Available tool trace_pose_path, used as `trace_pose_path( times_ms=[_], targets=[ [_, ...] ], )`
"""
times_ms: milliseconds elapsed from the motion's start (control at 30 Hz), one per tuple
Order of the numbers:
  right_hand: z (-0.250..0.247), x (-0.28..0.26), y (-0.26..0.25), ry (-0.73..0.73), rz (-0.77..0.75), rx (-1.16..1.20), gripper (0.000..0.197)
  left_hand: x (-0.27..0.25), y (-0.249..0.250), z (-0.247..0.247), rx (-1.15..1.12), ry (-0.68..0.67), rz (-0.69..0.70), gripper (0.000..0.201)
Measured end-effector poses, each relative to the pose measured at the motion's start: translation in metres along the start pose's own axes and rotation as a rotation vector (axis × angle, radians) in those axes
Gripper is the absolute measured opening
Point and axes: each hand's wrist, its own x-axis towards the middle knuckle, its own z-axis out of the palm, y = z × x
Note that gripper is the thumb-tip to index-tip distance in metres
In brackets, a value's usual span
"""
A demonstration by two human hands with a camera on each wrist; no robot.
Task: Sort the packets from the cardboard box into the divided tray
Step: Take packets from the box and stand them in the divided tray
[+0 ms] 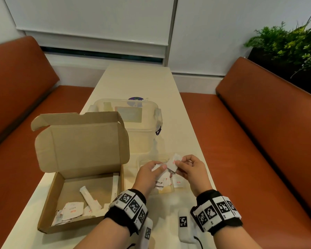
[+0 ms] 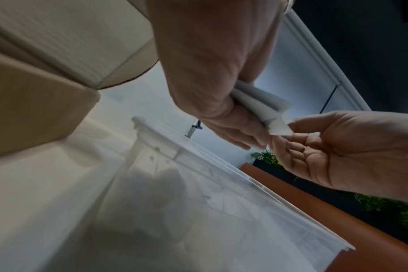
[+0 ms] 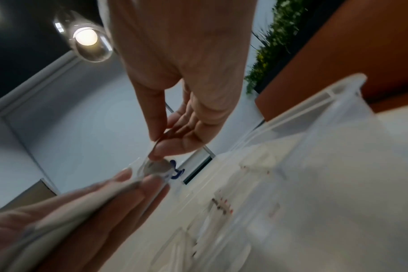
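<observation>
The open cardboard box (image 1: 57,200) lies at the table's front left, with several white packets (image 1: 73,210) and a long stick packet (image 1: 90,199) inside. Just right of it sits the clear divided tray (image 1: 145,159), which holds red-printed packets (image 1: 179,183). Above the tray my left hand (image 1: 162,167) grips a bundle of white packets (image 1: 164,178). My right hand (image 1: 178,163) pinches one packet (image 1: 174,161) at the top of that bundle. The left wrist view shows the bundle (image 2: 261,103) meeting the right hand's fingers (image 2: 291,136). The right wrist view is blurred.
A clear plastic storage bin (image 1: 142,126) with a lid clip stands behind the tray and box. Orange bench seats (image 1: 258,141) run along both sides of the narrow cream table (image 1: 138,81). Plants (image 1: 285,42) fill the far right corner.
</observation>
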Motion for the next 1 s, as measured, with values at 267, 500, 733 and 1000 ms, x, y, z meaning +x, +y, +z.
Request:
trace_pose_path(
  times_ms=[267,500,733,1000],
  targets=[
    [-0.001,-0.008,0.009,-0.062,0.039,-0.019,0.017,0.003,0.001,0.000,0.064,0.016,0.021,0.010],
    [-0.018,0.003,0.000,-0.109,-0.031,-0.408,0.005,0.003,-0.010,-0.005,0.190,0.001,0.051,0.009],
    [-0.039,0.016,0.010,0.077,-0.020,-0.696,0.013,0.008,-0.014,-0.013,-0.074,0.094,0.002,0.016],
    [-0.027,0.021,0.031,-0.029,-0.064,-1.119,0.025,0.014,-0.018,-0.013,-0.107,0.101,-0.004,0.017]
  ],
)
